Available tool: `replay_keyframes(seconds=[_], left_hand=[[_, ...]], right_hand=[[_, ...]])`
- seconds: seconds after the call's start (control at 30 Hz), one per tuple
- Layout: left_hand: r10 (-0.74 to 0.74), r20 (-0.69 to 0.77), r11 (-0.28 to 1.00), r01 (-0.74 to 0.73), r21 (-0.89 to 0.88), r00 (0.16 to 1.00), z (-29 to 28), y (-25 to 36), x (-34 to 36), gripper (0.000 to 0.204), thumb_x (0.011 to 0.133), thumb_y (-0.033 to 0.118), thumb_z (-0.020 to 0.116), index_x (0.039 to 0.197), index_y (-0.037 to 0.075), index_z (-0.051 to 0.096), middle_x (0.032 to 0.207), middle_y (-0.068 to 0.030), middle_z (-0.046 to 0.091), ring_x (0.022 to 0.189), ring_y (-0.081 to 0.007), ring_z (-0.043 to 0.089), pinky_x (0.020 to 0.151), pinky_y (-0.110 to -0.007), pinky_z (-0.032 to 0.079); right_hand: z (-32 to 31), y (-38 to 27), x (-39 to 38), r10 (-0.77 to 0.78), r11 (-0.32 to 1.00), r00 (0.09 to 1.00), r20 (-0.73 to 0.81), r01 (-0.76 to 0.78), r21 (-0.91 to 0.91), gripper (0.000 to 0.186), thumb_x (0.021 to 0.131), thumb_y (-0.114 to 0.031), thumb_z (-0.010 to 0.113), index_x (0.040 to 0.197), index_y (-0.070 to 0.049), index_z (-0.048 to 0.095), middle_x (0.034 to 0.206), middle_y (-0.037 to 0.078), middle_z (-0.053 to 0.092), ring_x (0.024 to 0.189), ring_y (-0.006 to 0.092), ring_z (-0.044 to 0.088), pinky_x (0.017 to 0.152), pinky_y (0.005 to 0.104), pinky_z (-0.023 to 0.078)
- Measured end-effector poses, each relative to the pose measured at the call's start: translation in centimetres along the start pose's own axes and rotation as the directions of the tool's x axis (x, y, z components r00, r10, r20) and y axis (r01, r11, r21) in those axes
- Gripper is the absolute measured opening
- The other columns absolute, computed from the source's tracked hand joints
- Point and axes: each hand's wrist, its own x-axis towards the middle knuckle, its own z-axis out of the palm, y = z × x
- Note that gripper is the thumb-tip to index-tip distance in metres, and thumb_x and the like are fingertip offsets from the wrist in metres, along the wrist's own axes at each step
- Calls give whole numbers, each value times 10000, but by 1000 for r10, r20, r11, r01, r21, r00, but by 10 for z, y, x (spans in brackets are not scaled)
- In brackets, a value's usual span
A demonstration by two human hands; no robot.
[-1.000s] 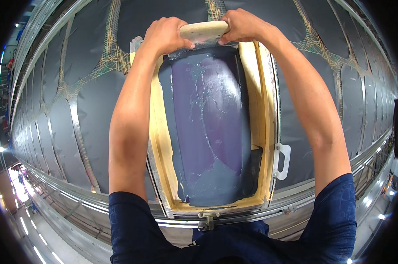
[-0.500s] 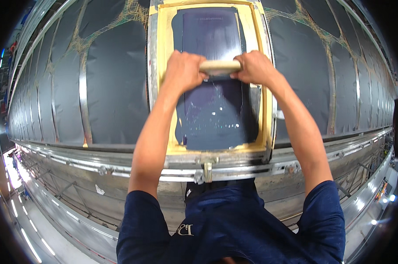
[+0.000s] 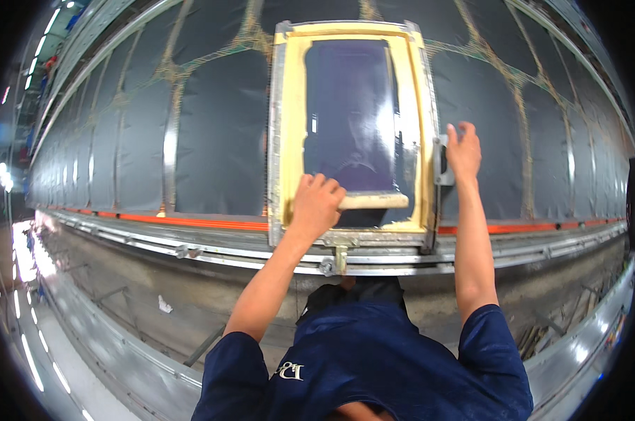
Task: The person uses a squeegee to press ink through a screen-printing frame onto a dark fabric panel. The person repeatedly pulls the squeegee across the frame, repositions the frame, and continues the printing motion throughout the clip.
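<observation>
A wooden-handled squeegee lies across the near end of a printing screen. My left hand is closed round the squeegee's left end. The screen has a dark blue-purple middle, yellow borders and a metal frame. Glossy dark ink edges its right side. My right hand is off the squeegee, just outside the frame's right side, with thumb and fingers apart. Beside it is a grey bracket with a black part; whether the hand touches it I cannot tell.
Dark sheets of fabric lie along the long table on both sides, with stray threads at their edges. A metal rail runs along the near edge, with a clamp under the screen. An orange strip borders the table.
The squeegee has come toward me, from the screen's middle to its near end. My right hand has let go of it and moved right, beyond the frame. My left hand keeps its grip.
</observation>
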Motion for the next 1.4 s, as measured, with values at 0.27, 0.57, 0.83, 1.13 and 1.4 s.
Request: replay_keyframes(seconds=[0.27, 0.57, 0.83, 1.13, 1.4], left_hand=[[-84, 8, 995, 84, -56, 996, 5, -15, -10, 360, 659, 162, 822, 1009, 151, 735, 987, -3, 709, 937, -221, 657, 913, -396, 428], [-172, -59, 985, 170, -23, 983, -49, -142, -95, 284, 680, 211, 829, 949, 185, 739, 974, 50, 716, 903, -208, 659, 886, -411, 449], [-134, -210, 989, 144, 29, 968, -111, -261, -224, 361, 630, 85, 807, 982, 156, 764, 1019, 36, 764, 820, -200, 657, 799, -380, 430], [-7, -198, 998, 20, 65, 980, -87, -271, -270, 412, 609, 63, 755, 1014, 110, 701, 1073, 17, 689, 819, -207, 580, 818, -385, 426], [33, -217, 994, -9, 109, 976, -88, -350, -146, 476, 593, 17, 753, 1056, 117, 708, 1101, 25, 694, 862, -209, 592, 815, -394, 417]], right_hand=[[-1, -7, -3, 6, 961, 983, 183, -57, 272, 344, 1006, -357, 653, 937, -21, 679, 774, 118, 681, 697, 200, 594, 692, 377, 488], [77, -138, -83, -53, 874, 989, 136, -20, 486, 277, 998, -276, 664, 929, -8, 662, 780, 118, 665, 695, 185, 572, 678, 375, 492], [141, -285, -180, -26, 874, 983, 183, -66, 481, 299, 970, -326, 658, 947, -28, 665, 829, 158, 728, 753, 313, 685, 739, 425, 520], [158, -290, -183, 5, 937, 986, 170, -64, 342, 285, 972, -334, 648, 992, -52, 681, 850, 180, 735, 795, 357, 706, 761, 436, 531], [131, -309, -178, 57, 998, 935, 350, -63, 8, 289, 964, -365, 653, 1087, -114, 728, 884, 222, 732, 874, 448, 706, 773, 518, 545]])
